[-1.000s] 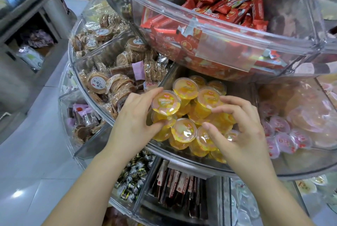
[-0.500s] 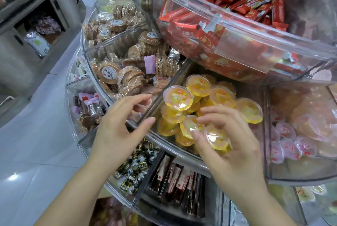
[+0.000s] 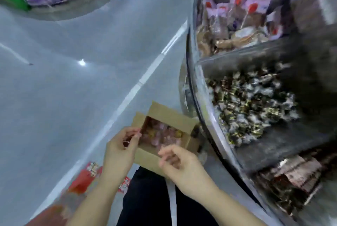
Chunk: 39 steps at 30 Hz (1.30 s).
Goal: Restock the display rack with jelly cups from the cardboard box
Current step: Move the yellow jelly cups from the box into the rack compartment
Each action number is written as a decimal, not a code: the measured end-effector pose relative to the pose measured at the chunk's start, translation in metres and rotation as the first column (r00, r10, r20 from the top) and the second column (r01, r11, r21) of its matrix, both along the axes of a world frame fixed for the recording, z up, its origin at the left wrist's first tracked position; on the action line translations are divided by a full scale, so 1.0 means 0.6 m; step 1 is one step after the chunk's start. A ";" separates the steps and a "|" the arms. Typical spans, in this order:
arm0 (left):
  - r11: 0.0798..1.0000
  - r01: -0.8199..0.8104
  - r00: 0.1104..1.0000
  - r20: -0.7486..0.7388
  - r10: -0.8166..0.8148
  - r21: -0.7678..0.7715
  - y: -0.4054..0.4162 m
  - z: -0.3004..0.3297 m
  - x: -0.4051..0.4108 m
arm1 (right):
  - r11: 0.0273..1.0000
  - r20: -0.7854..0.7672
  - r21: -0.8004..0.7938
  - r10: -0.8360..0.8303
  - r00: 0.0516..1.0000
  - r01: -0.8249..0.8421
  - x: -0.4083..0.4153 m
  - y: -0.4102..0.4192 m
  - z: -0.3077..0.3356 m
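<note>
The view is blurred and points down at the floor. An open cardboard box [image 3: 168, 115] stands beside the foot of the clear display rack [image 3: 196, 101]. Pink and yellow jelly cups [image 3: 161, 134] lie inside the box. My left hand [image 3: 119, 152] hovers at the box's left edge with its fingers loosely curled, and I see nothing in it. My right hand [image 3: 180, 163] hangs over the box's near edge, fingers also loosely curled and empty. The yellow jelly-cup bin on the rack is out of view.
The rack's lower bins on the right hold dark wrapped candies [image 3: 251, 101], brown snack packets [image 3: 235, 34] and reddish-brown packets [image 3: 291, 182]. Red packets [image 3: 84, 174] lie on the grey floor at my left. My dark trouser leg [image 3: 145, 200] is below the box.
My head has swung down from the yellow jelly-cup bin to the floor. Both hands have left the cups in the bin and now hover over the cardboard box.
</note>
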<state>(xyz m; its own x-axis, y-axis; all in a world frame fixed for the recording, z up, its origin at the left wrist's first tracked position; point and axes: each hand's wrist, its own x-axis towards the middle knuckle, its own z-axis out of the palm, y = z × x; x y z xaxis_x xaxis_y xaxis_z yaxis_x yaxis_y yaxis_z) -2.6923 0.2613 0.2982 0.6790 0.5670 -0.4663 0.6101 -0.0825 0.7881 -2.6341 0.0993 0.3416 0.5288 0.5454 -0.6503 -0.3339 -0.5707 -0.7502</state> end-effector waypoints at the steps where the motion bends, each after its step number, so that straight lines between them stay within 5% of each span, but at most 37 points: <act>1: 1.000 0.012 0.996 -0.094 -0.011 0.003 0.013 -0.052 -0.026 | 0.999 -0.039 -0.047 0.014 0.999 -0.016 -0.009 0.019 -0.050; 6: 0.986 0.152 0.889 -0.428 -0.165 -0.064 0.030 -0.312 -0.108 | 0.944 -0.158 -0.313 0.053 0.986 -0.101 -0.026 0.081 -0.347; 9: 0.928 0.352 0.812 -0.452 -0.369 -0.126 0.025 -0.459 -0.094 | 0.857 -0.180 -0.490 0.081 0.980 -0.161 -0.015 0.072 -0.531; 13: 0.796 0.598 0.695 -0.433 -0.574 -0.095 0.018 -0.633 -0.029 | 0.656 -0.151 -0.678 0.316 0.937 -0.330 0.006 0.028 -0.716; 16: 0.732 0.673 0.580 -0.542 -0.608 -0.101 0.011 -0.733 0.015 | 0.520 -0.172 -0.765 0.405 0.898 -0.381 0.027 -0.004 -0.810; 19: 0.743 0.637 0.537 -0.573 -0.619 -0.206 -0.002 -0.798 0.035 | 0.497 -0.206 -0.790 0.338 0.918 -0.360 0.034 -0.018 -0.884; 22: 0.707 0.668 0.467 -0.610 -0.640 -0.230 -0.009 -0.842 0.031 | 0.601 -0.131 -0.785 0.072 0.989 -0.148 0.022 -0.013 -0.942; 24: 0.706 0.688 0.456 -0.657 -0.601 -0.168 -0.008 -0.863 0.026 | 0.539 -0.082 -0.838 0.041 0.996 -0.091 0.020 -0.003 -0.967; 29: 0.728 0.679 0.540 -0.607 -0.582 -0.095 -0.010 -0.863 0.029 | 0.365 -0.005 -0.924 0.285 0.958 -0.113 0.012 0.001 -0.997; 34: 0.852 0.515 0.724 -0.486 -0.489 -0.091 -0.019 -0.821 0.010 | 0.440 0.131 -0.897 0.369 0.920 -0.049 0.006 -0.007 -0.946; 36: 0.928 0.338 0.822 -0.433 -0.371 -0.153 -0.023 -0.786 -0.002 | 0.523 0.183 -0.852 0.249 0.951 0.027 -0.004 -0.013 -0.892; 39: 0.948 0.062 0.935 -0.315 -0.165 -0.313 -0.034 -0.690 -0.021 | 0.706 0.159 -0.586 -0.382 0.911 0.398 -0.027 -0.015 -0.769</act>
<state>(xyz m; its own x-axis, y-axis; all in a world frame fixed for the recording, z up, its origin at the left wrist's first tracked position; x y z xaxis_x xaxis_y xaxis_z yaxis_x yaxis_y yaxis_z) -2.7048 0.2408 -0.1157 0.5067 0.2984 -0.8088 0.8408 0.0364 0.5401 -2.6501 0.0903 -0.1201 0.6260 -0.2052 -0.7524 -0.6150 -0.7231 -0.3144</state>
